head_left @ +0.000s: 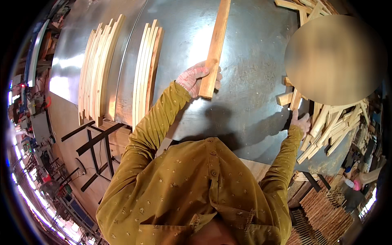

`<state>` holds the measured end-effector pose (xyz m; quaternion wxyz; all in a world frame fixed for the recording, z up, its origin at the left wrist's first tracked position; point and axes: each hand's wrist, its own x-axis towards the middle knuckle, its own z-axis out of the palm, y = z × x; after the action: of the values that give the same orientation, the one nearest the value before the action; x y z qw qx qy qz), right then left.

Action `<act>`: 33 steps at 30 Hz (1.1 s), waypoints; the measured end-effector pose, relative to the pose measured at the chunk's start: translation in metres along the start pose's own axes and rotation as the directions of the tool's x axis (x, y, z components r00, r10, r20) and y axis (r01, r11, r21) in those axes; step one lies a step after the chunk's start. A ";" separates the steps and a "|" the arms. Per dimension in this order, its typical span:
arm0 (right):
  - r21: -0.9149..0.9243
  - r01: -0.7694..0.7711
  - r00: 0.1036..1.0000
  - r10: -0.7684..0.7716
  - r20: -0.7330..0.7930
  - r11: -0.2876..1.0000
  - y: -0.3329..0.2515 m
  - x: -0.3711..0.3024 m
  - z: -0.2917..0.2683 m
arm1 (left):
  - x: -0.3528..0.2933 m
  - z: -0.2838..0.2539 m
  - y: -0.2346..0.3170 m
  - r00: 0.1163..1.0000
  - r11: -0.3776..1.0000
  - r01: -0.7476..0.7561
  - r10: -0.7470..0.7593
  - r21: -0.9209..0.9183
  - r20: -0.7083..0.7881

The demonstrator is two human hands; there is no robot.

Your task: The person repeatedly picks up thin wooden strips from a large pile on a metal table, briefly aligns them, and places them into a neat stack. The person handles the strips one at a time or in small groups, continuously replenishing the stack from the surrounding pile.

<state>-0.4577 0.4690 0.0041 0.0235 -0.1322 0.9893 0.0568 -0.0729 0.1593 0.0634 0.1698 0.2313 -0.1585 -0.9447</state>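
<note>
Board [216,45], one, pinched near its lower end by the left hand [192,79], thumb on top, over the surface [253,61]. The right hand [301,121], well apart from it, lies beside one loose pile [332,126]; its grip cannot be told. Left of the board, two stacks: outer stack [98,69], inner stack [146,73].

Grey sheet-metal tabletop [253,73]: at left, a wide row of pale, narrow wooden strips [98,69] and a smaller row of similar strips [146,69]. Left hand [191,79], in a pinkish-white glove: gripping one long, flat, light-brown wooden board [215,45] near its lower end. Right hand [301,121]: beside a jumbled heap of pale wooden sticks [337,126].
</note>
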 end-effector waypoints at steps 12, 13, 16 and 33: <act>0.288 0.195 0.970 -0.228 0.086 0.938 -0.081 -0.004 -0.067 | -0.050 -0.007 -0.072 0.987 0.971 -0.104 0.127 0.215 -0.096; 0.162 0.163 0.978 -0.181 0.105 0.973 -0.087 -0.003 -0.053 | -0.055 0.004 -0.072 0.995 0.987 -0.071 0.080 0.143 -0.057; 0.280 0.164 0.971 -0.205 0.124 0.946 -0.096 0.006 -0.044 | -0.062 0.031 -0.083 0.996 0.998 -0.061 0.059 -0.029 -0.072; 0.865 0.242 0.910 -0.412 -0.046 0.439 -0.061 -0.189 -0.027 | -0.030 0.002 -0.141 0.996 0.963 -0.070 0.053 -0.261 -0.070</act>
<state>-0.2599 0.4564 0.0356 0.1811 -0.2867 0.8353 -0.4328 -0.0839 0.2970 0.0236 0.2331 0.2312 -0.0335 -0.9440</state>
